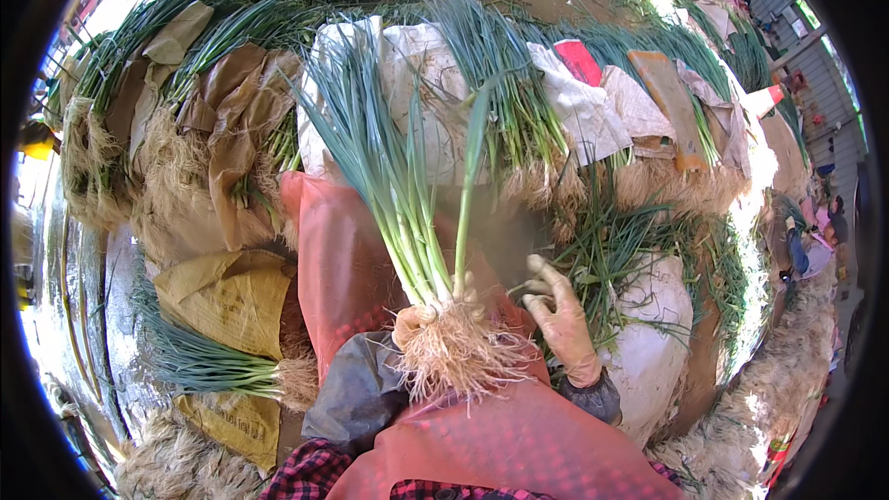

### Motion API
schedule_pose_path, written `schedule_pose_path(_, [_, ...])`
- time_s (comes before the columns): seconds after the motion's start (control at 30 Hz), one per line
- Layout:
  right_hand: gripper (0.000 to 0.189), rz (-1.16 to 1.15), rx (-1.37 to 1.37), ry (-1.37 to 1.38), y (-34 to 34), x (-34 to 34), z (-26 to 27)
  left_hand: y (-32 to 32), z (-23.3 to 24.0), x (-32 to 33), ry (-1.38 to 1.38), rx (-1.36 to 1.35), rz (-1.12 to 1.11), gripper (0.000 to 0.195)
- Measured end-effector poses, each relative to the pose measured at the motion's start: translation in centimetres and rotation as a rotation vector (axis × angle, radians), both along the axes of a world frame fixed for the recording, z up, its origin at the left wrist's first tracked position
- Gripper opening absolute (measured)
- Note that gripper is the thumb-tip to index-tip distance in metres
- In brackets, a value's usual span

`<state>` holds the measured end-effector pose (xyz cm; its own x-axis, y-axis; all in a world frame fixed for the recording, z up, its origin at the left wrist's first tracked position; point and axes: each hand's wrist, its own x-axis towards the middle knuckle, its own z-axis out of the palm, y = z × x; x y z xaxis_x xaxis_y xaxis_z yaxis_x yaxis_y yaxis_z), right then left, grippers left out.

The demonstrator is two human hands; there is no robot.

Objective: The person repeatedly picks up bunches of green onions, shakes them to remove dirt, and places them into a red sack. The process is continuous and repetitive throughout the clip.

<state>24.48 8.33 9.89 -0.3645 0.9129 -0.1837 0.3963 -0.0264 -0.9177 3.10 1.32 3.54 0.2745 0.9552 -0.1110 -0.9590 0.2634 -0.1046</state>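
Note:
My left hand, in a pale glove, grips a bunch of green onions just above its roots. The long green leaves fan up and away from me, and one thicker stalk stands apart on the right. A shaggy mass of tan roots hangs below the grip and hides most of that hand. To the right of the bunch, my right hand is gloved too, its fingers apart and nothing plainly held in them. Under both hands lies a translucent red apron over my lap.
Loose green leaves pile beside a white sack on the right. At left, another onion bunch lies on yellow-brown sacking. Ahead, rows of onions lean with white sacks and brown sheets. A person sits at far right.

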Motion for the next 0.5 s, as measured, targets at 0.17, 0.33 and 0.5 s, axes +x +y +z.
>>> schedule_pose_path(0.17, [0.036,0.075,0.066,0.028,-0.9,-4.7,1.4,-0.6,-5.2,-1.0,0.192,-0.118,-0.249,0.079])
schedule_pose_path(0.33, [0.016,0.037,0.254,-0.131,0.4,-2.1,-0.1,0.5,-4.1,-0.4,0.307,-0.088,-0.265,0.083])
schedule_pose_path(0.5, [0.024,-0.687,0.218,-0.118,4.2,9.0,-4.4,0.4,-3.9,-1.0,0.2,-0.065,-0.37,0.077])
